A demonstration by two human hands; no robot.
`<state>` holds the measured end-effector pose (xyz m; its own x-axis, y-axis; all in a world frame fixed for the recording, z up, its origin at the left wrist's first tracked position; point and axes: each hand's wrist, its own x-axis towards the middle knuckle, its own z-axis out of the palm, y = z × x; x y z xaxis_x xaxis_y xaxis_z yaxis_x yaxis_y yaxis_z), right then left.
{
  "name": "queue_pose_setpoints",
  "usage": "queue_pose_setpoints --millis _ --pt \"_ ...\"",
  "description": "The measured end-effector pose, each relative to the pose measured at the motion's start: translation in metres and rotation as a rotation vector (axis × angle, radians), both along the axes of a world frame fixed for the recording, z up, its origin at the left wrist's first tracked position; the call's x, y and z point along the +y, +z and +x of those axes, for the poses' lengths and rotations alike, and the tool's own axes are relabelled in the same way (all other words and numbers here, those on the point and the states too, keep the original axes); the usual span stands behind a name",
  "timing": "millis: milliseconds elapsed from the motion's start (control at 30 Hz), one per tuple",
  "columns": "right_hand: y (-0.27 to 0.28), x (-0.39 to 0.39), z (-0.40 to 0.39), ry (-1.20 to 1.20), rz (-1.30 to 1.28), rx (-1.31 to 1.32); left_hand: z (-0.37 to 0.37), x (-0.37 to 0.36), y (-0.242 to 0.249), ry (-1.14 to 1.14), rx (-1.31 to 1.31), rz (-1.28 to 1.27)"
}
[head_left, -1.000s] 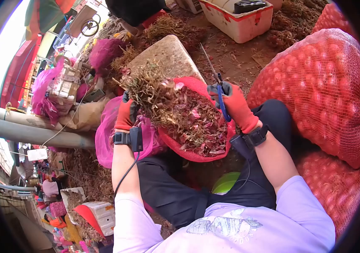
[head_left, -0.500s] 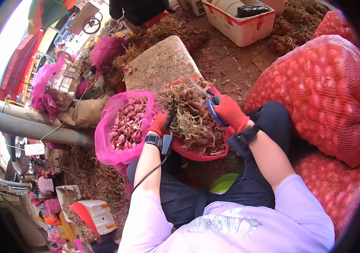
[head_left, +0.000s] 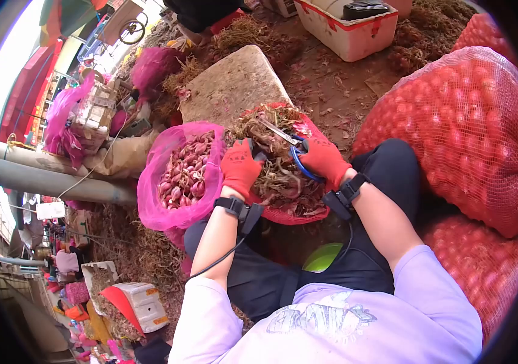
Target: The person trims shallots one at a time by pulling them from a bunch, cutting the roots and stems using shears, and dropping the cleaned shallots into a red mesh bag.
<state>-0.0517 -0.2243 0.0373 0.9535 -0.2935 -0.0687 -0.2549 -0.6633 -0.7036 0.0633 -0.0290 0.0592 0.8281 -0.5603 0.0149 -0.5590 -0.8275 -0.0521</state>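
Note:
My left hand (head_left: 240,170), in a red glove, grips a bunch of shallots with dry stalks (head_left: 268,136) over a red basket (head_left: 289,214) of peelings on my lap. My right hand (head_left: 323,160), also red-gloved, holds blue-handled scissors (head_left: 285,137) whose blades point left into the bunch. A pink mesh bag (head_left: 151,185) of trimmed shallots stands open just left of my left hand.
Large red mesh sacks of shallots (head_left: 465,121) crowd my right side. A flat stone block (head_left: 230,85) lies beyond the basket, a white crate (head_left: 347,27) farther back. A green bowl (head_left: 322,258) shows between my knees. Another person sits at the top.
My left hand carried the bunch from high at the left down over the basket, uncovering the pink bag. The scissors swung from upright down to level, blades into the bunch.

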Motion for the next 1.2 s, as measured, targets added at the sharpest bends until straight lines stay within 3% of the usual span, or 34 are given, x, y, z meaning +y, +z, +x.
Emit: queue_pose_setpoints --millis 100,200,333,433,567,600,700,867,967,1067,1133,1200 --pt "-0.016 -0.004 0.002 -0.090 -0.042 -0.153 -0.008 -0.013 -0.008 0.132 -0.032 0.139" --pt "0.011 -0.004 -0.004 -0.068 0.059 -0.153 0.004 -0.010 -0.021 0.230 -0.059 0.163" --pt "0.012 -0.001 -0.002 -0.040 0.082 -0.144 0.024 0.016 -0.030 0.204 -0.009 -0.204" --pt "0.006 -0.001 -0.002 -0.007 0.089 -0.119 0.037 0.045 -0.038 0.107 0.236 -0.616" --pt "0.011 0.001 0.003 0.035 0.126 -0.061 0.047 0.081 -0.025 0.041 0.939 -1.168" --pt "0.013 0.001 0.001 0.045 0.121 -0.058 0.044 0.083 -0.017 0.038 0.942 -1.187" --pt "0.014 0.001 0.000 0.157 0.183 -0.013 0.038 0.083 -0.005 0.334 1.057 -1.411" --pt "0.010 0.025 0.002 0.371 0.416 0.122 0.026 0.081 -0.003 0.481 1.046 -1.484" --pt "-0.018 0.043 0.017 0.415 0.545 0.248 0.037 0.091 -0.039 0.297 0.882 -1.176" --pt "-0.004 0.050 0.028 0.353 0.955 0.390 0.033 0.088 -0.031 0.292 0.812 -1.284" --pt "-0.024 0.045 0.040 0.235 0.937 0.269 0.028 0.089 -0.010 0.306 0.716 -1.332" --pt "-0.037 0.043 0.055 0.127 1.207 0.340 0.032 0.099 -0.014 0.295 0.756 -1.369"
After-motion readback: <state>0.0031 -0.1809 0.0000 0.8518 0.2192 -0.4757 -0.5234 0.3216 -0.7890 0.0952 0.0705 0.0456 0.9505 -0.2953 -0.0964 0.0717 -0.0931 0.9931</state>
